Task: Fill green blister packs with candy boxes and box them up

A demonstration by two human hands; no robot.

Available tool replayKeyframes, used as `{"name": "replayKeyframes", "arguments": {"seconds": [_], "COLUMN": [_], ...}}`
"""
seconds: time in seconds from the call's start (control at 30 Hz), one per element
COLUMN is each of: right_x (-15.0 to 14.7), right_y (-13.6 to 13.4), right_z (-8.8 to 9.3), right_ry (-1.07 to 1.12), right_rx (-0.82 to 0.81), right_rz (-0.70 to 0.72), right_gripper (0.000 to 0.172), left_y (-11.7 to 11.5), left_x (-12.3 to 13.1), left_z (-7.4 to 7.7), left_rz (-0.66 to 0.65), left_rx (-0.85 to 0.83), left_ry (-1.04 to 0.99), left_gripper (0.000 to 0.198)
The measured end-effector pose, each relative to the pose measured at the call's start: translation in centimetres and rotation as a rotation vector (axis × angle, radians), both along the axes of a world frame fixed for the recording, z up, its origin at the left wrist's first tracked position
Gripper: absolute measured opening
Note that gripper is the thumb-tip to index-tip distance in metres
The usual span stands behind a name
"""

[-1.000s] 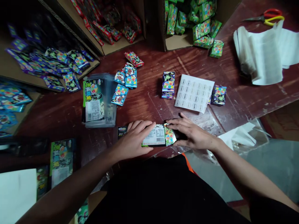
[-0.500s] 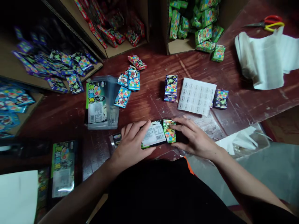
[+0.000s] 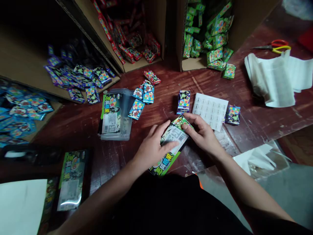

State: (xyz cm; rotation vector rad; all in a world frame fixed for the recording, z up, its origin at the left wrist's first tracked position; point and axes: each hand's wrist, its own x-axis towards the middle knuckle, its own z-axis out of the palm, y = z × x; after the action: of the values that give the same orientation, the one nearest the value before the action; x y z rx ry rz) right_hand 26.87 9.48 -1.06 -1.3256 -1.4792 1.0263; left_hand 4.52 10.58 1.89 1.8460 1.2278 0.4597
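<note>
Gripping a long green-and-black pack (image 3: 168, 163) over the near edge of the table (image 3: 166, 101), slanting from low left to upper right, barcode label facing up. Clasped tight on the left, with the left hand (image 3: 155, 147) in a closed grip, thumb across the label, fingers along the far side. Over to the right hand (image 3: 202, 135), pinching a small green box (image 3: 182, 121) right at the pack's upper end, thumb pressed to the front. Hard to tell whether tucked inside or just butted against the pack!

Off to the lower left, a white sheet (image 3: 22, 205) and another green pack (image 3: 73, 173) with glare on the lower end. Over on the right, a clear bag of white scraps (image 3: 256, 160).

Further out, a stack of plastic sleeves (image 3: 126, 120), green card showing, just beside blue boxes (image 3: 136, 108). Past the hands, purple boxes (image 3: 184, 99), then a sticker sheet (image 3: 210, 111).

And at the back: cartons spilling over with purple, red and green boxes, green ones tumbling out of the right-hand carton (image 3: 194, 64). Far right, crumpled paper (image 3: 274, 78), with red-and-yellow scissors (image 3: 278, 46) beyond.
</note>
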Motion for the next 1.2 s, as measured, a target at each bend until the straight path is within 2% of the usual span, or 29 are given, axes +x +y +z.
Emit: {"name": "replayKeyframes", "arguments": {"seconds": [0.07,0.2,0.43,0.63,0.7,0.83,0.93,1.03,1.13,1.2], "right_x": [0.5,1.2,2.2,2.3,1.6,-0.5,-1.8,-2.3,-2.7,-3.0], "right_y": [0.6,1.1,2.4,3.3,3.2,2.9,3.1,3.3,3.1,2.7], "right_z": [0.6,1.6,2.5,2.9,2.5,1.0,0.3,0.3,0.4,0.4], "right_ry": [-0.045,-0.094,-0.116,-0.17,-0.194,-0.165,-0.133,-0.109,-0.08,-0.081], "right_rx": [0.002,-0.007,-0.054,-0.055,0.005,0.09,0.113,0.061,-0.031,-0.038], "right_rz": [0.074,0.195,0.241,0.439,0.435,0.234,0.14,0.166,0.237,0.268], "right_gripper": [0.044,0.044,0.043,0.043,0.039,0.018,0.027,0.041,0.031,0.024], "left_y": [1.9,4.1,4.7,5.2,5.2,4.7,4.0,2.7,1.0,0.0], "left_x": [-0.7,-1.6,-2.1,-3.0,-3.5,-4.2,-4.0,-3.3,-3.2,-3.6], "left_z": [-0.3,-0.7,-0.3,-0.7,-0.8,-0.9,-1.2,-1.8,-2.5,-2.9], "left_rz": [-0.076,-0.151,-0.229,-0.262,-0.217,-0.049,0.112,0.242,0.304,0.32], "left_rx": [-0.137,-0.369,-0.447,-0.51,-0.5,-0.428,-0.345,-0.296,-0.303,-0.322], "left_ry": [-0.17,-0.383,-0.424,-0.403,-0.407,-0.427,-0.468,-0.519,-0.541,-0.538], "left_gripper": [0.059,0.06,0.055,0.04,0.033,0.038,0.043,0.043,0.047,0.046]}}
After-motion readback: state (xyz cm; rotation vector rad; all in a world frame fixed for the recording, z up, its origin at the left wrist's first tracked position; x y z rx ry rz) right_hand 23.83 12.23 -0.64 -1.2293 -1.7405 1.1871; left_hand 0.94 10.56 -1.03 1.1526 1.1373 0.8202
